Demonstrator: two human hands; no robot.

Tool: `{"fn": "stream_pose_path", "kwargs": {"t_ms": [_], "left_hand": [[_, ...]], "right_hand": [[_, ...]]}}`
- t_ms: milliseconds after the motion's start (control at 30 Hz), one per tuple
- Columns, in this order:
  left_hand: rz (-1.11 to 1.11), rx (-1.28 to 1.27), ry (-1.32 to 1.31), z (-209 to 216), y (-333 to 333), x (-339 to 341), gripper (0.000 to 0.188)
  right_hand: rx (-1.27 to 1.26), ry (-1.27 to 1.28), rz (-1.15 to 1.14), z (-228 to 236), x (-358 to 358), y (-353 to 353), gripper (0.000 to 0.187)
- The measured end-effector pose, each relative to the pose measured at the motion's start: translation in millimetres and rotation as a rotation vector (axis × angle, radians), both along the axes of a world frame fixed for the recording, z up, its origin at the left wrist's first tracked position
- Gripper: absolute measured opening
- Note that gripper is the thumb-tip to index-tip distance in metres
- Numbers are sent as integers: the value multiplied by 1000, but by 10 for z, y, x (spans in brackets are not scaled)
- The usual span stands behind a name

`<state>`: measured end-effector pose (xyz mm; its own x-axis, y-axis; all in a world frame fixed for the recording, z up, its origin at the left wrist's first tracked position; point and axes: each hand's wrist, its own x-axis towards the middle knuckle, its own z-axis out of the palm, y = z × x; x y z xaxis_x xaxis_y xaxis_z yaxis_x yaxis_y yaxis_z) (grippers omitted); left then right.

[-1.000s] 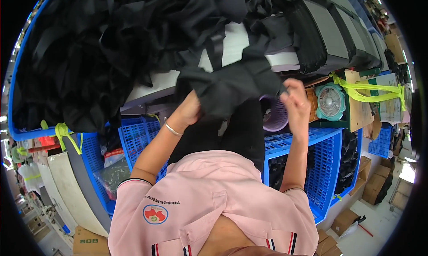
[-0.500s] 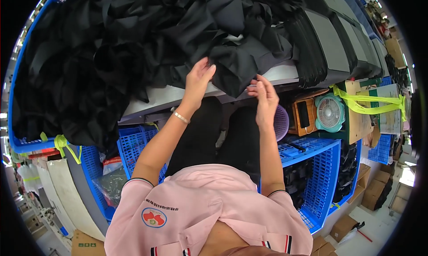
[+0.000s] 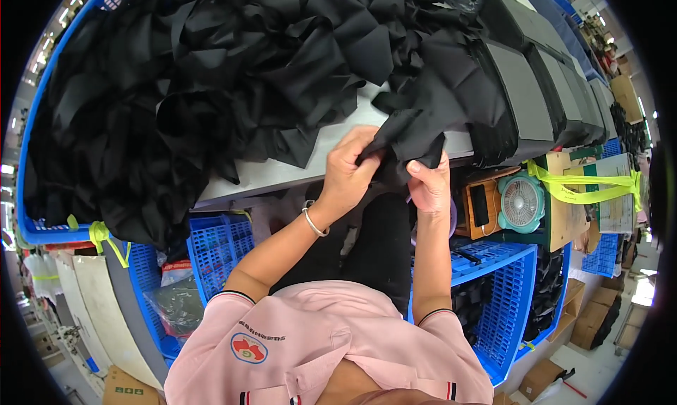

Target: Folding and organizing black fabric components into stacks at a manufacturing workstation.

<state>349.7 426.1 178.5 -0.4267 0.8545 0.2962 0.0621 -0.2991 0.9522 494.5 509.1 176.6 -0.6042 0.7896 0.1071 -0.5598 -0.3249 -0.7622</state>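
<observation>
A piece of black fabric [image 3: 416, 126] is stretched between my hands over the front edge of the pale worktable [image 3: 243, 178]. My left hand [image 3: 350, 169] has its fingers curled around the near left part of the cloth. On the other side, my right hand [image 3: 430, 185] pinches the near right edge, thumb on top and fingers partly hidden behind the fabric. The far part of this piece rests on the tabletop near the stacks. A large loose heap of black cloth pieces [image 3: 204, 81] spreads across the table and to the left.
Neat stacks of flat black pieces [image 3: 520, 88] stand on the right. Below them are a small teal fan [image 3: 521, 202], a phone [image 3: 480, 205] on a wooden stand and a yellow-green strap [image 3: 589, 186]. Blue plastic crates [image 3: 513, 299] flank my legs on both sides.
Both hands have come lower and nearer, and the left has moved right. The open, reaching fingers are now closed on the cloth, which has been drawn right, baring more tabletop.
</observation>
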Motion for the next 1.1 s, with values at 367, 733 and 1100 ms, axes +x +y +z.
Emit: {"fn": "stream_pose_path", "kwargs": {"t_ms": [367,733,1100], "left_hand": [[-217,-236,-191,-297,-116,-562,44],[-423,-325,92,-389,205,-535,18],[149,-303,-295,-519,49,-711,22]], "right_hand": [[485,-750,-221,-571,-327,334,23],[1135,-1182,-229,-480,-408,256,34],[7,-462,40,-313,215,403,37]]}}
